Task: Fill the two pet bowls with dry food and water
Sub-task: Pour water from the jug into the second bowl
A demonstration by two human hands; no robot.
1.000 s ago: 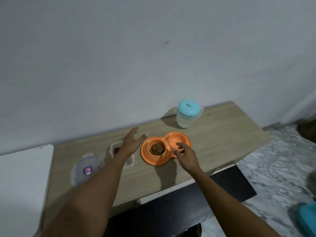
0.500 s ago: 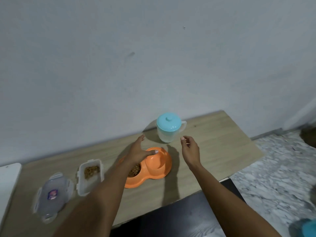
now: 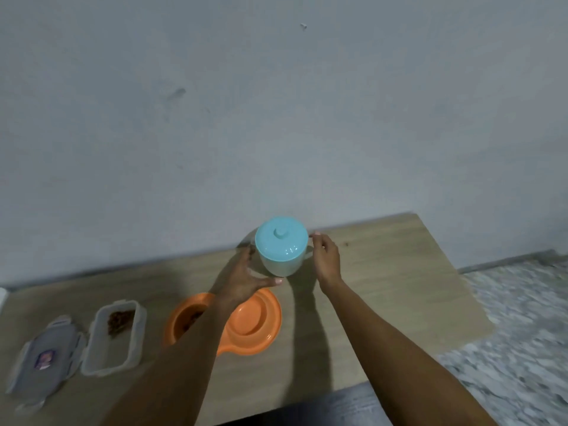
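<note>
A clear jug with a turquoise lid (image 3: 281,242) stands on the wooden table (image 3: 384,287) near the wall. My left hand (image 3: 246,279) is spread beside the jug's left side, thumb stretched under its base. My right hand (image 3: 326,256) hovers at the jug's right, fingers loosely curved next to the handle; neither hand plainly grips it. In front lies the orange double pet bowl (image 3: 255,318). Its left bowl holds brown dry food (image 3: 192,318), partly hidden by my left forearm. Its right bowl looks empty.
An open clear food container (image 3: 115,336) with some kibble sits left of the bowls, and its lid (image 3: 46,358) lies further left. The table ends at the right above a marbled floor (image 3: 516,333). A grey wall backs the table.
Both hands moved away from the orange bowl up to the jug, now flanking it. The camera has come closer and turned right.
</note>
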